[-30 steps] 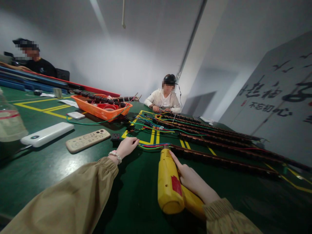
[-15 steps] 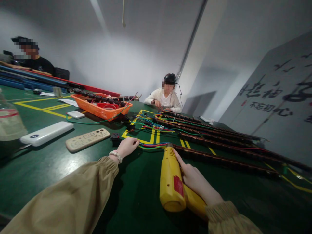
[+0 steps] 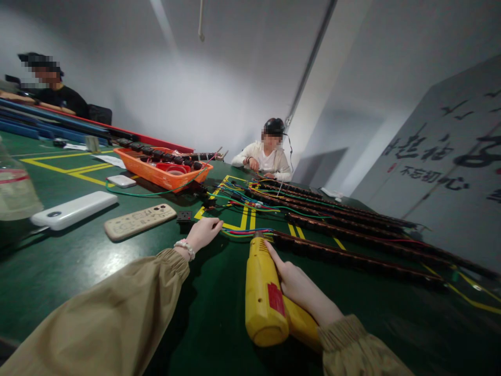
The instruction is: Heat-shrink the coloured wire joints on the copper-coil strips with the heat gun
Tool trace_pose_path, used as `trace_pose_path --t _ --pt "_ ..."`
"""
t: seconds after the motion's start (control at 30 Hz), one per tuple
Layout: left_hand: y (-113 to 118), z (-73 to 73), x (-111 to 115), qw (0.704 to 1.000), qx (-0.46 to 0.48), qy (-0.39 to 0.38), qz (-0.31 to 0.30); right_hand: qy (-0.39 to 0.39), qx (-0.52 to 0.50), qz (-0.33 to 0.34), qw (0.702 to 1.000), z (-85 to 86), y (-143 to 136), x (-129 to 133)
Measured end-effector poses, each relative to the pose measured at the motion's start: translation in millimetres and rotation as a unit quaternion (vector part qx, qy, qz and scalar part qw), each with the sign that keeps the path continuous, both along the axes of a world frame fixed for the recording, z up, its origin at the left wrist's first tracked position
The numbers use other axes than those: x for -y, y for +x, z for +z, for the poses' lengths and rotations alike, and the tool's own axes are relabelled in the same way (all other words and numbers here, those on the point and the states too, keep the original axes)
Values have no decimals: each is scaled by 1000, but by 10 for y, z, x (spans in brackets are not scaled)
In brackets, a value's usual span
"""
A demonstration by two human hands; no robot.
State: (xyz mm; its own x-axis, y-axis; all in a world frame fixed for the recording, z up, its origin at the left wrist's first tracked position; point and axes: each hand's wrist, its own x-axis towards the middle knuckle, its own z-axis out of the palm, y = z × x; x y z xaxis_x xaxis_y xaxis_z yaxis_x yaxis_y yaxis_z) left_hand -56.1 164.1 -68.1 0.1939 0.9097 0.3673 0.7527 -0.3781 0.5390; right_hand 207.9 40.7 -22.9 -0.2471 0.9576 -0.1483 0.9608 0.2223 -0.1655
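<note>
My right hand (image 3: 291, 279) is closed round the handle of a yellow heat gun (image 3: 265, 297), its nozzle pointing away from me at a bundle of coloured wires (image 3: 242, 233). Those wires run from my left hand (image 3: 204, 233) to a long dark wrapped harness (image 3: 352, 258) on the table. My left hand is closed in a pinch at the wires' left end. Just beside it sits a black connector block (image 3: 184, 218); whether it is joined to the held wires is hidden by the fingers.
Several more harnesses (image 3: 344, 211) lie beyond. An orange basket (image 3: 166, 180) holds dark parts. At left on the green table (image 3: 129, 324) are a beige phone (image 3: 140, 222), a white power bank (image 3: 74, 210) and a bottle (image 3: 18, 190). A co-worker (image 3: 266, 156) sits opposite, another person (image 3: 58, 96) far left.
The heat gun in my right hand has moved left along the wires, towards my left hand. My left hand keeps its pinch in nearly the same spot.
</note>
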Motion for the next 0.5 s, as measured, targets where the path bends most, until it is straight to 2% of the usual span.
trace_pose_path --t 0.3,0.5 --pt "3 -6 10 999 24 21 19 48 58 113 991 69 -518 4" --pt "10 20 26 1000 20 7 20 90 76 156 981 53 -775 -52"
